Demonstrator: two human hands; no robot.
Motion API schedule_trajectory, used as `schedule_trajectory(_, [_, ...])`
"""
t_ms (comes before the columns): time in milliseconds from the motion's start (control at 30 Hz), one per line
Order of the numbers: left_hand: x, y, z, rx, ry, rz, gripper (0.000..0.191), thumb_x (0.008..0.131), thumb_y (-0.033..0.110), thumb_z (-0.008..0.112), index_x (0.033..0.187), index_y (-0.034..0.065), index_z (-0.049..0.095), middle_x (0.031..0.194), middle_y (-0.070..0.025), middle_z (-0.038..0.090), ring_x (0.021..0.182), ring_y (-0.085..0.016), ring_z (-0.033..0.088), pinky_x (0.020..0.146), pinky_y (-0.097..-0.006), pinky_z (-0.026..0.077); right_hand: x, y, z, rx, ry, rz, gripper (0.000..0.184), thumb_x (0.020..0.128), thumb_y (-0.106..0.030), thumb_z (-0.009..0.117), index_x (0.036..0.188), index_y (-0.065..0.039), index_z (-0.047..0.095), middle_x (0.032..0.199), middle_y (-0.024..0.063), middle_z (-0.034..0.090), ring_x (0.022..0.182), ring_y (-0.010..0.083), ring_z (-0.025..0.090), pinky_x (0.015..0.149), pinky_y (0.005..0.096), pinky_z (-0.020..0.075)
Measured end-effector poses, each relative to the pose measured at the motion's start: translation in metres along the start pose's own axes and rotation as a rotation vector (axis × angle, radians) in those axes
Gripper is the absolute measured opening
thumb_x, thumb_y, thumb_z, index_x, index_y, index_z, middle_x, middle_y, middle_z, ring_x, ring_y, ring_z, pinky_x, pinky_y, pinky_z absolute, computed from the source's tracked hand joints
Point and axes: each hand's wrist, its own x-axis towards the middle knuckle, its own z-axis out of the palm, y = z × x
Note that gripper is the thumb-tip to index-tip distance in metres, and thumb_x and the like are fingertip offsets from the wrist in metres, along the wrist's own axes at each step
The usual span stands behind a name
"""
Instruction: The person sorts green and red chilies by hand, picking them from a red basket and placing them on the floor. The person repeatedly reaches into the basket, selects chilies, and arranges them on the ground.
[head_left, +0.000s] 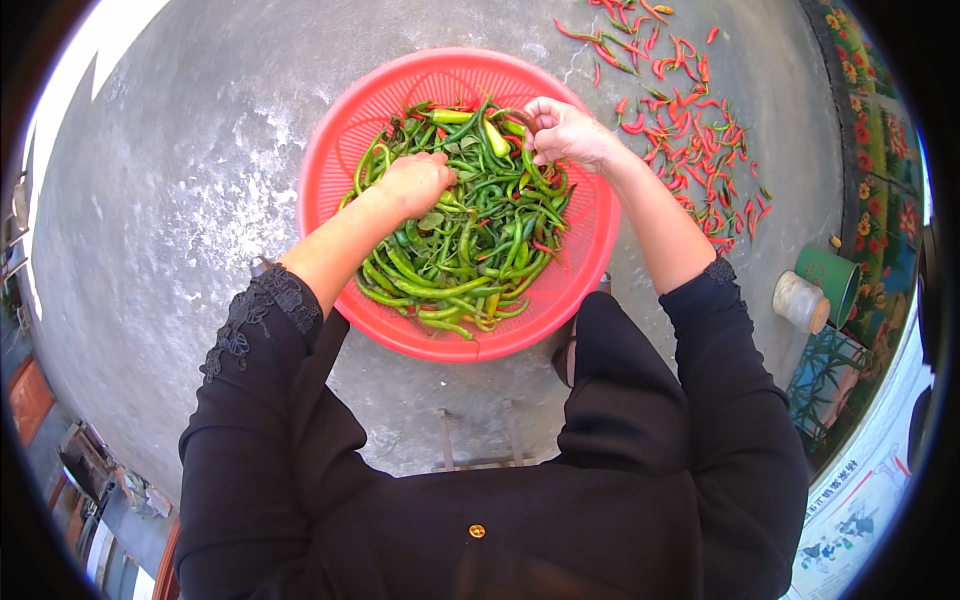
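Observation:
A round red plastic basket (450, 352) with slotted sides rests in front of my knees. It holds a heap of green chili peppers (442, 289) with stems, leaves and some red ones mixed in. My left hand (420, 182) lies on the left part of the heap, fingers bent down among the peppers; whether it grips one is hidden. Over the basket's upper right side, my right hand (559, 131) pinches a dark reddish-brown chili pepper (517, 114) between thumb and fingers.
Red chili peppers (694, 150) lie scattered on the concrete floor (187, 187) at the upper right. A green container (829, 281) and a clear plastic jar (801, 302) lie by the floral-patterned covering (874, 187) at the right. Wooden stool parts (480, 463) show between my legs.

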Motion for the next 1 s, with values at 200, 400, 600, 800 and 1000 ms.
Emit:
schedule_trajectory(200, [0.005, 0.009, -0.009, 0.268, -0.041, 0.083, 0.023, 0.082, 0.017, 0.057, 0.102, 0.0173, 0.069, 0.107, -0.0057, 0.06, 0.105, -0.023, 0.057, 0.086, -0.0395, 0.047, 0.008, -0.011, -0.002, 0.205, 0.037, -0.199, 0.009, 0.083, -0.01, 0.064, 0.089, -0.01, 0.058, 0.071, -0.0038, 0.053, 0.069, 0.0099, 0.056, 0.068, 0.0236, 0.0471])
schedule_trajectory(400, [0.006, 0.012, -0.011, 0.359, -0.149, 0.062, 0.021, 0.085, 0.021, 0.055, 0.098, 0.0199, 0.071, 0.105, -0.0024, 0.061, 0.106, -0.021, 0.055, 0.086, -0.0378, 0.044, 0.035, 0.009, 0.028, -1.329, 0.45, -0.329, 0.015, 0.079, -0.02, 0.063, 0.086, -0.007, 0.064, 0.082, 0.0162, 0.068, 0.081, 0.0339, 0.067, 0.069, 0.0448, 0.053])
schedule_trajectory(600, [-0.002, 0.013, -0.017, 0.404, -0.037, 0.135, 0.016, 0.08, 0.019, 0.057, 0.089, 0.0182, 0.071, 0.103, -0.0022, 0.06, 0.106, -0.021, 0.054, 0.086, -0.0386, 0.044, 0.053, 0.012, 0.033, -1.438, 0.419, -0.266, 0.019, 0.079, -0.024, 0.064, 0.086, -0.008, 0.07, 0.086, 0.0153, 0.07, 0.082, 0.0308, 0.069, 0.073, 0.041, 0.0541])
schedule_trajectory(800, [-0.011, 0.006, -0.03, 0.195, -0.145, 0.094, 0.019, 0.076, 0.012, 0.062, 0.093, 0.015, 0.07, 0.113, -0.0036, 0.057, 0.112, -0.023, 0.051, 0.093, -0.0422, 0.043, 0.034, 0.0, 0.022, -0.974, 0.368, -0.131, 0.026, 0.079, -0.033, 0.065, 0.091, -0.01, 0.071, 0.086, 0.0157, 0.069, 0.087, 0.0309, 0.067, 0.077, 0.0427, 0.0511])
schedule_trajectory(1000, [-0.03, -0.015, -0.031, 0.018, -0.224, 0.032, 0.021, 0.075, 0.013, 0.064, 0.096, 0.0104, 0.067, 0.105, -0.0091, 0.058, 0.109, -0.029, 0.054, 0.091, -0.0411, 0.045, 0.035, -0.017, 0.069, -1.007, 0.431, -0.606, 0.023, 0.089, -0.024, 0.06, 0.081, -0.003, 0.063, 0.073, 0.0172, 0.06, 0.079, 0.0357, 0.061, 0.071, 0.0435, 0.048])
